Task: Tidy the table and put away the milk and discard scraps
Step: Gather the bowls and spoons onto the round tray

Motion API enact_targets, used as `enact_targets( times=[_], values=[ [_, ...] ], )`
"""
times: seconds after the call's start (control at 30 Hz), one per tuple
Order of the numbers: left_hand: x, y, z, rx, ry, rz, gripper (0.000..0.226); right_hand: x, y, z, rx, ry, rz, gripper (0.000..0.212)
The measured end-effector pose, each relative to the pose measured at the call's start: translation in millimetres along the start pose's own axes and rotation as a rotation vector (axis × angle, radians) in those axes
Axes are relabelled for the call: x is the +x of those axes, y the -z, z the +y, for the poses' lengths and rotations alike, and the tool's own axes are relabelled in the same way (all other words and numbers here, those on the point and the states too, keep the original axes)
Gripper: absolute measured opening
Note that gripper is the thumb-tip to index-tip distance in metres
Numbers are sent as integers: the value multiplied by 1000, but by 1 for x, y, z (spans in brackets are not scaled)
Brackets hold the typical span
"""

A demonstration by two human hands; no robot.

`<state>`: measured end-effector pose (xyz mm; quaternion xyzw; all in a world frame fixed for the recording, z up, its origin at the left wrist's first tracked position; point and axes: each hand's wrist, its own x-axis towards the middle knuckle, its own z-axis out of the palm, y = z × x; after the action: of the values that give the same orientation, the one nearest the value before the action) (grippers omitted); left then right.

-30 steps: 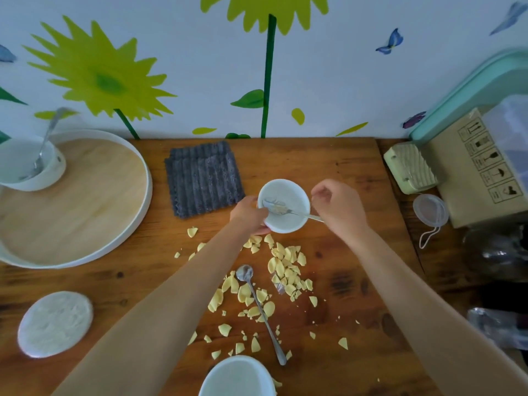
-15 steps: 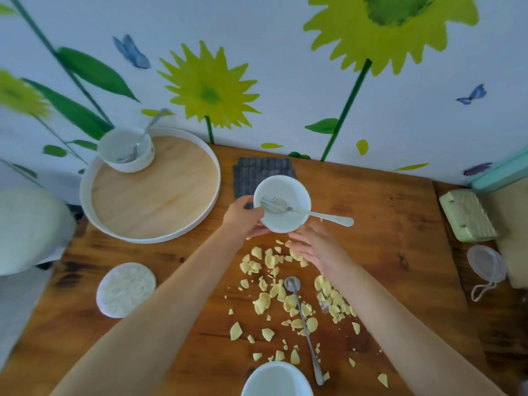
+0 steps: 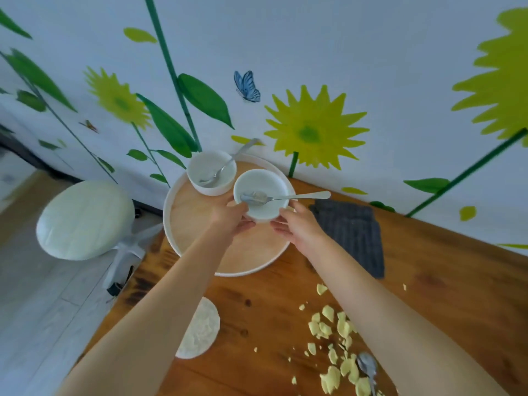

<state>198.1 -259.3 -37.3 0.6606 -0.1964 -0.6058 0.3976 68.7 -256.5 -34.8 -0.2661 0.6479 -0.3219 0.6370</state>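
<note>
A small white bowl (image 3: 261,186) with a spoon (image 3: 288,197) in it is held above the round wooden tray (image 3: 197,215). My left hand (image 3: 230,218) grips the bowl's near left side and my right hand (image 3: 300,228) holds its right underside. A second white bowl (image 3: 210,171) with a spoon stands at the tray's far edge, just left of the held bowl. Yellow scraps (image 3: 335,341) are scattered on the wooden table (image 3: 443,295) at the lower right, with another spoon (image 3: 368,367) lying among them.
A dark grey cloth (image 3: 353,232) lies right of the tray by the wall. A white round pad (image 3: 200,328) sits near the table's left edge. A white stool (image 3: 84,220) stands on the floor to the left.
The bowl with the spoon has been carried from the middle of the table left to above the tray. My right hand has joined in holding it. The view has swung left.
</note>
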Motion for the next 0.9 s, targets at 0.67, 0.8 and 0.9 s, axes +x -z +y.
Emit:
enact_targets(
  times=[0.67,0.8,0.9],
  values=[
    [70,-17,4,2,-31,3,33,77,-14,-13,-128,43,126,38],
    [62,-18,4,-3,-42,-2,39,66,-8,-19,32,8,20,35],
    [44,-20,3,0,7,-13,40,49,1,-17,166,-9,-28,38]
  ],
)
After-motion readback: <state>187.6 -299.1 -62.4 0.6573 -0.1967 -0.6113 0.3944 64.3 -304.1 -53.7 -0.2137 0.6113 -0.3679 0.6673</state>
